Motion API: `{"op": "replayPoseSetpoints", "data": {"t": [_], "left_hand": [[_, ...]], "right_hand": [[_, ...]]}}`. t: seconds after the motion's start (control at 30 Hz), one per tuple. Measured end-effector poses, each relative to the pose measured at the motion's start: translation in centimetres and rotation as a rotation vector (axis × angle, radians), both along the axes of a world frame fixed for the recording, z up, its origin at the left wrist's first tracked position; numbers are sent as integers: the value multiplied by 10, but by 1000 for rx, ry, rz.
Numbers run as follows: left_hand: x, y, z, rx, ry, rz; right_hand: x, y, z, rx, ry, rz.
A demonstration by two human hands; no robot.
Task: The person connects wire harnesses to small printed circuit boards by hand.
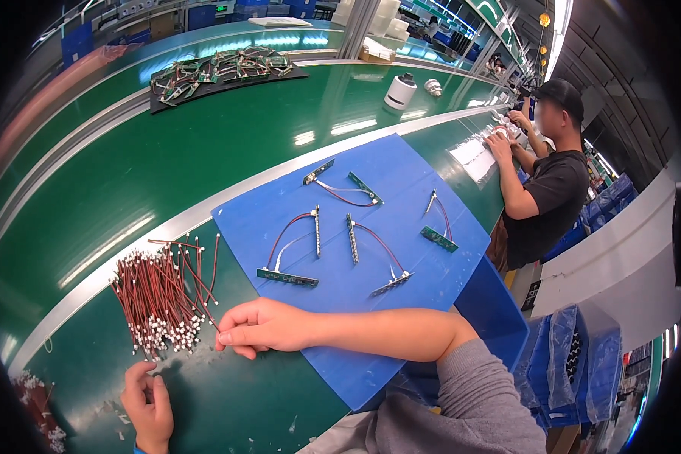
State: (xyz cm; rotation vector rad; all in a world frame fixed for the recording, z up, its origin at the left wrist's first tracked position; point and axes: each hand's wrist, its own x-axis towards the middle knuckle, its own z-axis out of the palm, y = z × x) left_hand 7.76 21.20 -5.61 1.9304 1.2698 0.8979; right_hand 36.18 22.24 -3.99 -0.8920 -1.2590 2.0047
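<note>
1. The right hand (257,329) has thumb and fingers pressed together, pinching one red wire (213,321) near its end.
2. The left hand (148,405) is loosely curved, thumb apart from the fingers.
3. Just beyond the left hand lies a pile of wires (151,291) with white plugs.
4. Beyond the right hand, circuit boards (287,278) lie on a blue sheet (408,178).

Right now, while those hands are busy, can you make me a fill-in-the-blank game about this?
1. The linked circuit boards form ____ pairs on the flat sheet.
2. That sheet is coloured ____.
3. Near the left hand, a pile of wires has connectors coloured ____.
4. Behind the right hand, the rolled-up sleeve is coloured ____.

Missing words: four; blue; white; grey.
</note>
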Motion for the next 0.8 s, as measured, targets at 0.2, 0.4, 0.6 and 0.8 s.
{"op": "replayPoseSetpoints", "data": {"t": [0.2,0.4,0.6,0.8], "left_hand": [[0,0,1,-8,4,-11],[-2,0,-1,21,22,-17],[-2,0,-2,6,4,-4],[-1,1,-2,12,5,-1]], "right_hand": [[-2,-1,0,47,-20,-17],[-3,-2,-1,54,1,-4],[-4,-1,-1,49,10,-4],[-4,-1,2,30,17,-5]]}}
